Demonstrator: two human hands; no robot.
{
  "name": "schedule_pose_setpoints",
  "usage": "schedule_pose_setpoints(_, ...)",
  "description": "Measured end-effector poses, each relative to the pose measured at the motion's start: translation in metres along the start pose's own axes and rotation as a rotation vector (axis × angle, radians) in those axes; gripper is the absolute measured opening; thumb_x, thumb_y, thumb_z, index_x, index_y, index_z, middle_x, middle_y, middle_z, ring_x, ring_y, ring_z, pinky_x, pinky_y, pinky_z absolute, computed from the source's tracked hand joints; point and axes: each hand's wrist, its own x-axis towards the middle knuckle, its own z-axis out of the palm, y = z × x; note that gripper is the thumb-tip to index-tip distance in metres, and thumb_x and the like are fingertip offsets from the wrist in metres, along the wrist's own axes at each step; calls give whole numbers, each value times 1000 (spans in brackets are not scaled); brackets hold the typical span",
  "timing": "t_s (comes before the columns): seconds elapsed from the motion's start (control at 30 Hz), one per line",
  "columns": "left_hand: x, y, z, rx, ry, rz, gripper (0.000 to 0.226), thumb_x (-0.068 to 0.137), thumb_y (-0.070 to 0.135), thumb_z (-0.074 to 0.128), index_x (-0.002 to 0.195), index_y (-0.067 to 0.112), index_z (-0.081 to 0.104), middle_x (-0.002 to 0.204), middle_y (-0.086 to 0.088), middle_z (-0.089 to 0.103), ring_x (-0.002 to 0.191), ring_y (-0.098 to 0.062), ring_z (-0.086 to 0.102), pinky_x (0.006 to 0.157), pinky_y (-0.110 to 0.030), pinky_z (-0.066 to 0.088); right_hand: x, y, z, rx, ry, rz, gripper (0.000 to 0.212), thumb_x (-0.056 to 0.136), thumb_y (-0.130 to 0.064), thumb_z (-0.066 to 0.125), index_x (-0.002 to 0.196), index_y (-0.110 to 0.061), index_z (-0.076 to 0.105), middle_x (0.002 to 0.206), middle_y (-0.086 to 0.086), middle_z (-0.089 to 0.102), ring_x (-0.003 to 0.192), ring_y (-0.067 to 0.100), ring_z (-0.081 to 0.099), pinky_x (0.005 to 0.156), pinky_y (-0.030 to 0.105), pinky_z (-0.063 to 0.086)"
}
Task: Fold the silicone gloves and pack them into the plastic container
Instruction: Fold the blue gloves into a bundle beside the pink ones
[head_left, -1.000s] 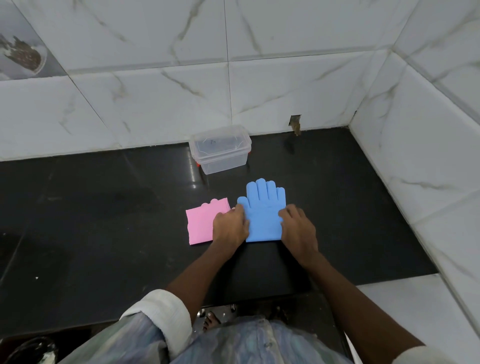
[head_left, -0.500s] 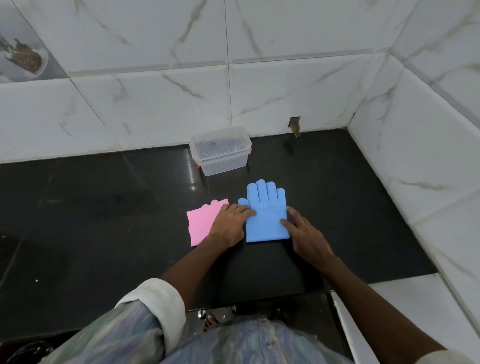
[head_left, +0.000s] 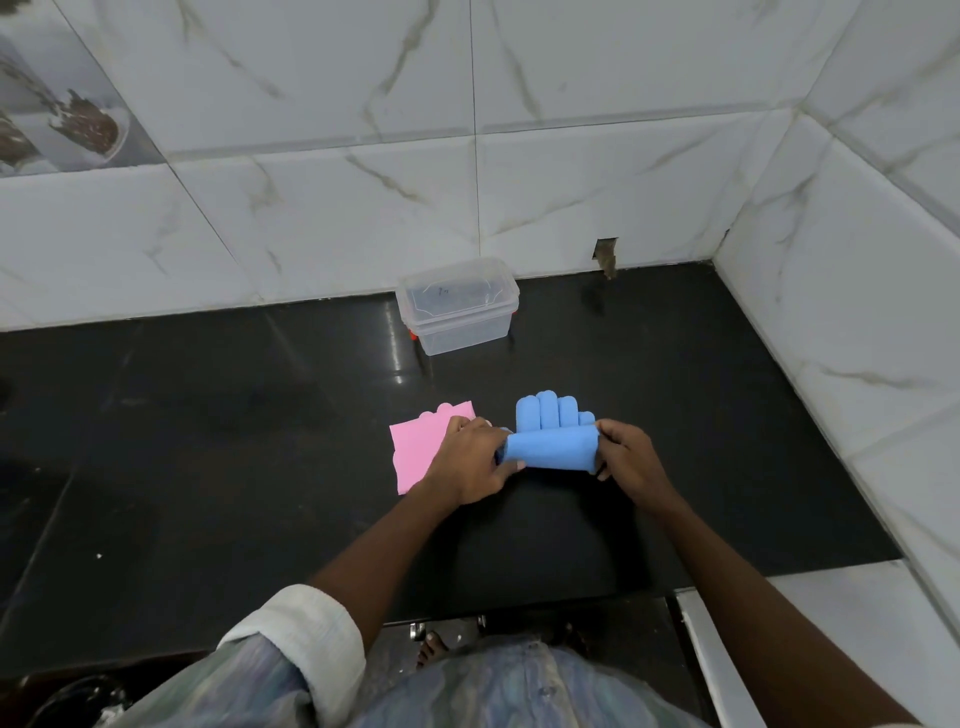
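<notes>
— Black, glossy stone for the surface (head_left: 208, 467), and it catches a streak of light just below the plastic container (head_left: 458, 305). What have you got on the hands?

— Both are clamped on the blue glove (head_left: 550, 441). Left hand (head_left: 470, 460) pinches the left end of the fold, right hand (head_left: 631, 460) pinches the right end. The cuff end is lifted and curled over toward the fingers, which stick out at 12 o'clock from the fold and lie on the stone.

— And the pink glove (head_left: 418, 449)?

— Flat on the surface at 9 o'clock from the blue one, partly under the left hand. It looks folded already, only small bumps of its fingers showing along the far edge.

— Container?

— Clear, lid on, a bit of red at its lower left corner. It sits at 12 o'clock from the gloves, well apart from them, close to the back wall (head_left: 311, 208).

— The room?

— White marble-look tiles with grey veins on the back wall and on the right wall (head_left: 857, 312), meeting in a corner at 1 o'clock. There's a small chipped hole (head_left: 605, 254) low in the back wall. One picture tile (head_left: 57, 119) at 10 o'clock. A white ledge (head_left: 831, 613) borders the stone at 4 o'clock. Rolled white cuff (head_left: 306, 639) on the left arm.
</notes>
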Motion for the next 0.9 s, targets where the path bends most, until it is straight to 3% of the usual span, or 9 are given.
schedule_pose_setpoints(0.07, 3, 5, 2, -50, 22, -60, 34, 101, 52, 55, 96, 20, 65, 94, 0, 66, 96, -20, 60, 104, -38, 39, -2, 2, 2, 102, 10, 43, 25, 95, -16, 48, 83, -8, 69, 66, 10, 66, 59, 20, 65, 54, 32, 51)
schedule_pose_setpoints(0.13, 7, 10, 1, -105, 24, -98, 37, 106, 48, 50, 108, 17, 71, 98, -3, 73, 97, -22, 64, 107, -40, 39, -6, 4, 5, 251, 82, 49, 37, 91, -29, 49, 87, 3, 66, 67, 10, 62, 63, 24, 58, 55, 32, 46)
schedule_pose_setpoints(0.23, 12, 16, -1, -181, 20, -139, 39, 108, 45, 46, 113, 17, 73, 104, -1, 78, 100, -24, 68, 111, -42, 37, -14, 2, 7, 349, 134, -30, 44, 95, -42, 55, 96, 1, 68, 83, 4, 69, 75, 11, 62, 63, 24, 50)
schedule_pose_setpoints(0.3, 16, 19, -4, -193, -13, -189, 43, 109, 47, 43, 112, 17, 74, 106, -2, 79, 102, -25, 68, 112, -42, 36, -15, -2, 9, 222, 125, -77, 30, 97, -36, 70, 88, -7, 70, 86, 7, 73, 77, 9, 66, 67, 24, 54)
schedule_pose_setpoints(0.37, 21, 22, -5, -184, -37, -249, 50, 110, 50, 38, 102, 15, 74, 99, -3, 77, 97, -26, 66, 109, -42, 35, -10, -4, 13, 79, 174, -52, 34, 93, -31, 77, 75, -6, 62, 75, 9, 67, 67, 10, 60, 64, 33, 51)
schedule_pose_setpoints(0.53, 21, 31, 0, -112, 21, -356, 59, 110, 48, 32, 83, 11, 71, 87, -5, 71, 91, -26, 63, 102, -42, 34, 2, -11, 22, -164, 252, 76, 40, 96, -37, 71, 78, -3, 63, 77, 10, 67, 77, 26, 64, 76, 44, 50)
schedule_pose_setpoints(0.63, 19, 33, 4, -31, 91, -368, 54, 109, 44, 35, 89, 10, 72, 99, -8, 74, 96, -27, 65, 97, -42, 38, 6, -20, 27, -303, 271, 116, 37, 97, -43, 65, 78, -13, 58, 74, -2, 61, 77, 22, 62, 70, 35, 45)
schedule_pose_setpoints(0.8, 15, 32, 6, 58, 147, -343, 50, 107, 46, 41, 103, 12, 78, 118, -4, 66, 113, -23, 57, 102, -41, 43, 1, -20, 40, -469, 386, 101, 35, 104, -43, 53, 87, -13, 54, 82, 5, 65, 81, 31, 67, 70, 38, 45)
schedule_pose_setpoints(0.9, 9, 34, 6, -6, 247, -342, 27, 101, 42, 55, 113, 19, 64, 123, 2, 57, 111, -19, 57, 99, -37, 47, -3, -21, 52, -543, 452, 83, 24, 104, -37, 54, 105, -13, 56, 105, 8, 65, 90, 31, 69, 70, 36, 45)
